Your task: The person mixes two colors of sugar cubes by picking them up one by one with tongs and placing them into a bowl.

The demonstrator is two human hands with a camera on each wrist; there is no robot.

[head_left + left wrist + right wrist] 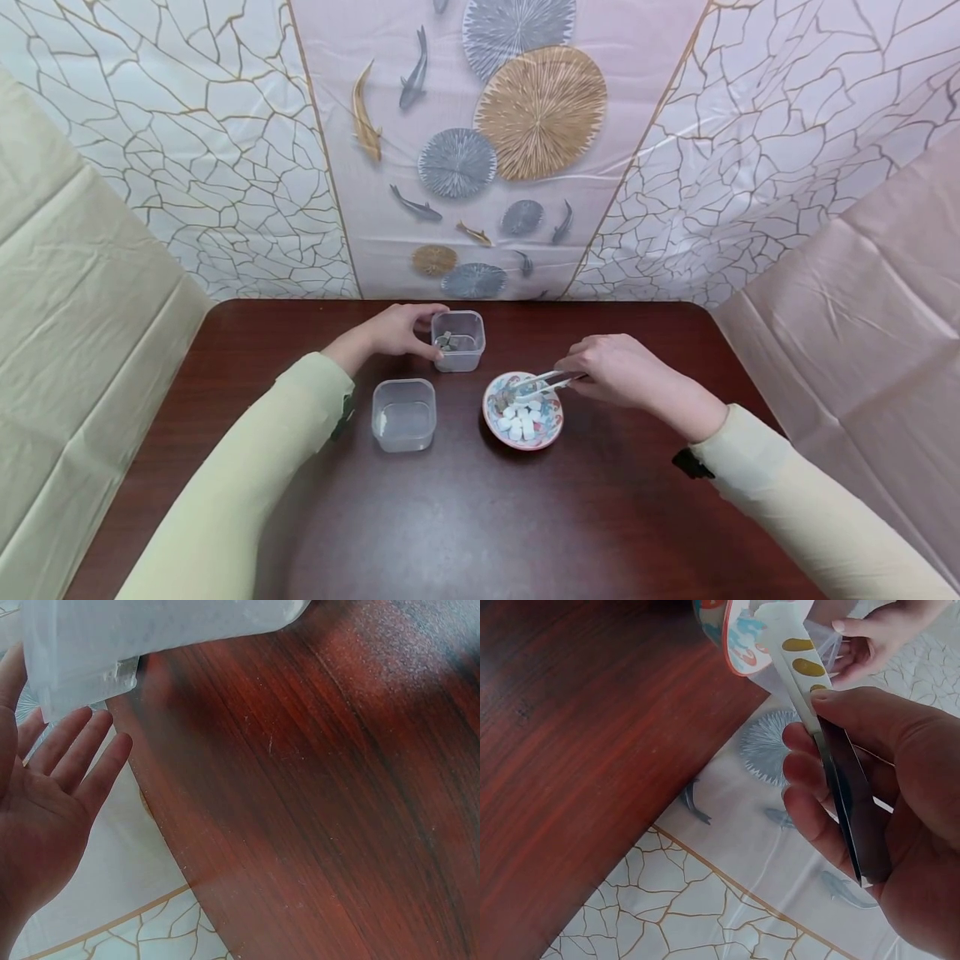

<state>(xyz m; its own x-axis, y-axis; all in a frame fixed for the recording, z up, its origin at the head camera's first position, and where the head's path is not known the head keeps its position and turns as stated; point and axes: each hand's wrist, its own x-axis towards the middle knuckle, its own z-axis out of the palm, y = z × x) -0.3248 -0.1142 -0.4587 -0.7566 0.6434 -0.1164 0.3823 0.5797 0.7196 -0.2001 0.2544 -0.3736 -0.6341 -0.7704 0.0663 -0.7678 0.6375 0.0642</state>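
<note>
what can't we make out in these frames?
- Tong tips: head view too small to show whether they hold a piece; in the right wrist view the bowl rim hides them.
- Far tub: dark contents too small to identify in the head view; blurred and cut off by the top edge in the left wrist view.
- Near tub: contents, if any, too faint.
</note>
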